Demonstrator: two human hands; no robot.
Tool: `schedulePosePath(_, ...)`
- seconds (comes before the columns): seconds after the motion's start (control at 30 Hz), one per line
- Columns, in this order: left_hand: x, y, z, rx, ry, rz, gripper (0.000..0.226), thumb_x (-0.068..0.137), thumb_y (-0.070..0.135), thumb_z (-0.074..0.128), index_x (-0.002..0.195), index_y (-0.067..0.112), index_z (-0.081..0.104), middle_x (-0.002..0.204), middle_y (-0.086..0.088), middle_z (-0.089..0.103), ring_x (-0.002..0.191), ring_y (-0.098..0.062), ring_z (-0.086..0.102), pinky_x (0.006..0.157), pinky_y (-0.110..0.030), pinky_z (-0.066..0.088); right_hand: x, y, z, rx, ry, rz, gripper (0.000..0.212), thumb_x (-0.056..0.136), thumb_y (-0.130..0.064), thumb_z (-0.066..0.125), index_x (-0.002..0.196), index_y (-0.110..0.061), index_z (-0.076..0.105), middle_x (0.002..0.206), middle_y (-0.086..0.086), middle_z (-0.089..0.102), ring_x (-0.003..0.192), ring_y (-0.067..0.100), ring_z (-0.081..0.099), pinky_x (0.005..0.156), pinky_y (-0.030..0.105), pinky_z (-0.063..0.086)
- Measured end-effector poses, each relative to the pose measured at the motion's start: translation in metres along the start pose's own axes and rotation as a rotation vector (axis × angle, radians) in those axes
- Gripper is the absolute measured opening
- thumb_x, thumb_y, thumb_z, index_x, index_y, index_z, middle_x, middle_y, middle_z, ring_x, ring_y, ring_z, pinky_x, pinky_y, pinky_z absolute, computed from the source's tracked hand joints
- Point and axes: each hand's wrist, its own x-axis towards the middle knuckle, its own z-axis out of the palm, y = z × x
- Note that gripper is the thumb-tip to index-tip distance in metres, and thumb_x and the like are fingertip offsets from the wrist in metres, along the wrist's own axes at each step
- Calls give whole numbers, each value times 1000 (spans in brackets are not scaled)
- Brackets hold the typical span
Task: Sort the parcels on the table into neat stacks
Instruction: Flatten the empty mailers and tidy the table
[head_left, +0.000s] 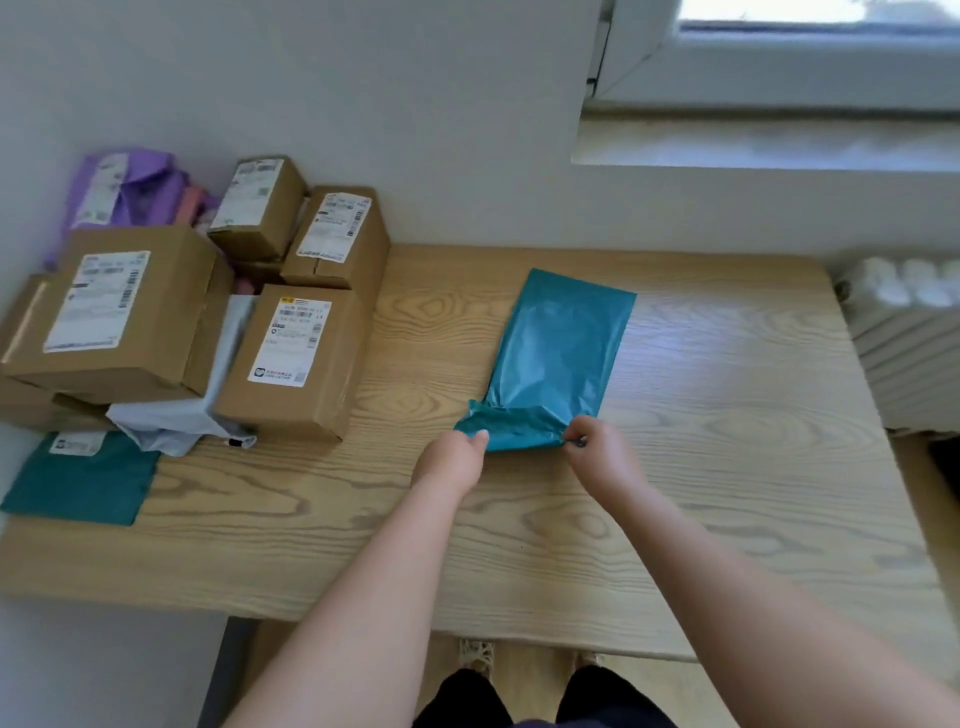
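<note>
A teal plastic mailer lies flat in the middle of the wooden table, its long side running away from me. My left hand pinches its near left corner and my right hand pinches its near right corner, where the near flap is folded over. At the table's left end several brown cardboard boxes with white labels sit in a loose heap over a grey mailer. Another teal mailer lies flat at the front left edge. Purple mailers lean against the wall behind the boxes.
A white wall runs along the back of the table, with a window sill above on the right. A white radiator stands just off the table's right end. My feet are below the table's near edge.
</note>
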Motion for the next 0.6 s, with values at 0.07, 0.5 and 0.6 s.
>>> schedulePosePath(0.07, -2, 11, -7, -134, 89, -33, 38, 105, 40, 39, 112, 10, 61, 112, -9, 65, 96, -30, 58, 74, -30, 39, -1, -7, -15, 105, 42, 30, 11, 93, -9, 58, 97, -16, 66, 92, 1, 62, 85, 23, 58, 72, 33, 45)
schedulePosePath(0.5, -45, 111, -120, -858, 138, 378, 88, 85, 5, 72, 155, 33, 26, 160, -8, 27, 143, -31, 33, 112, -47, 32, -17, -81, -164, 630, 196, -181, 15, 98, -7, 54, 91, -17, 61, 89, 2, 65, 68, 13, 49, 57, 23, 37)
schedulePosePath(0.6, -62, 133, -150, -853, -15, 534, 64, 87, 7, 70, 143, 30, 49, 150, -6, 44, 140, -30, 36, 110, -46, 33, -27, -97, -195, 778, 164, -257, 16, 100, -8, 51, 88, -15, 59, 88, 5, 67, 74, 17, 54, 62, 28, 40)
